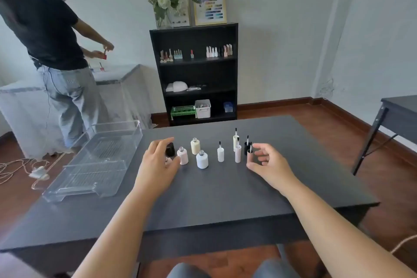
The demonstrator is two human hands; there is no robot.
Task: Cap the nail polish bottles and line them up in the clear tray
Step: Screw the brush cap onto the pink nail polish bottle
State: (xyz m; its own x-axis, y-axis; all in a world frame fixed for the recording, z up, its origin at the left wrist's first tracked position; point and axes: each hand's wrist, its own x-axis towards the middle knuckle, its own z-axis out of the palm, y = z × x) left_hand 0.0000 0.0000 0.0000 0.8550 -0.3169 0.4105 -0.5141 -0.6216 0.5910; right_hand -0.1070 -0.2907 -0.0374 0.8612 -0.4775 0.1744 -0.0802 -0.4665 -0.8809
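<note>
On dark table (225, 187), L hand (158, 165) loosely curled by black bottle (170, 149); R hand (267, 163) pinches black cap (249, 153)

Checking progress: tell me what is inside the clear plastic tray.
No bottles show inside the clear plastic tray; only its ribbed floor and a clear raised insert. The uncapped bottles, like the white round bottle, stand on the grey table.

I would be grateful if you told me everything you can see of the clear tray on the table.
The clear tray is a rectangular bin of see-through plastic with upright walls, rounded corners and a ribbed floor. A clear stepped insert lies across its near half, and a lip juts from its near end. It stands flat at the left edge of the dark table, angled away from the viewer. No bottle is in it, and neither hand touches it; the left hand is to its right.
</note>
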